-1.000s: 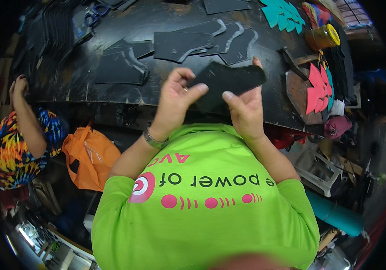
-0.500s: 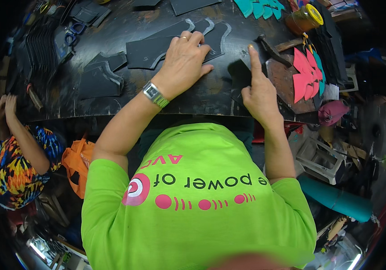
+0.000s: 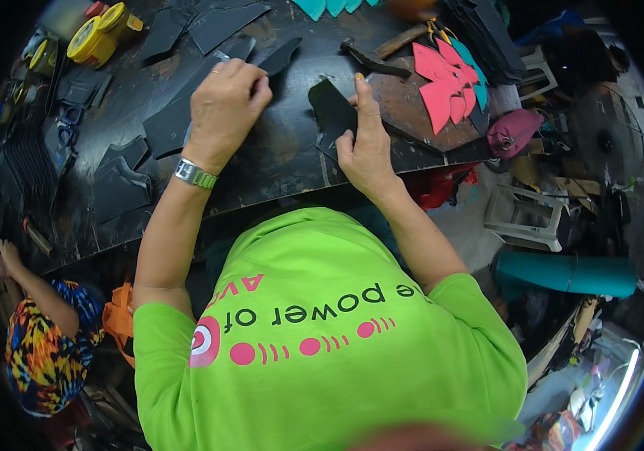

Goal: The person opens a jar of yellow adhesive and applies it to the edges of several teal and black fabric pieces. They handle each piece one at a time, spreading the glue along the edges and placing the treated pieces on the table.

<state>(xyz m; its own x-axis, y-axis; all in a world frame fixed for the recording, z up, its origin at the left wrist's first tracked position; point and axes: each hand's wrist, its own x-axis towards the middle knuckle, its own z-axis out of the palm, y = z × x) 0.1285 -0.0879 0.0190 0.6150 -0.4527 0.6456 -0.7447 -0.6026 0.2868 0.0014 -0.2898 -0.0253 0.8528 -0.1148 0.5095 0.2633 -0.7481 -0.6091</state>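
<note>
My left hand [image 3: 224, 105], with a metal watch on the wrist, pinches a black cut piece [image 3: 281, 59] whose end curves up off the table. Below that hand another flat black piece [image 3: 166, 128] lies on the dark table [image 3: 262, 173]. To the right, my right hand [image 3: 368, 139] holds its index finger straight out, with a yellowish spot at the tip. Its thumb and curled fingers close on the edge of a dark cut piece [image 3: 332, 109]; the hand hides part of that grip.
A hammer [image 3: 378, 62] lies beyond my right hand, near a wooden board [image 3: 412, 120] and pink cut pieces [image 3: 446, 86]. Yellow-lidded tubs [image 3: 93, 41] stand far left, above blue-handled scissors [image 3: 69, 124]. Another person's hand [image 3: 10, 259] is at the left table edge.
The view has swung, so the table appears shifted left. My left hand has gone from lying spread over the black pieces to pinching one and raising its end.
</note>
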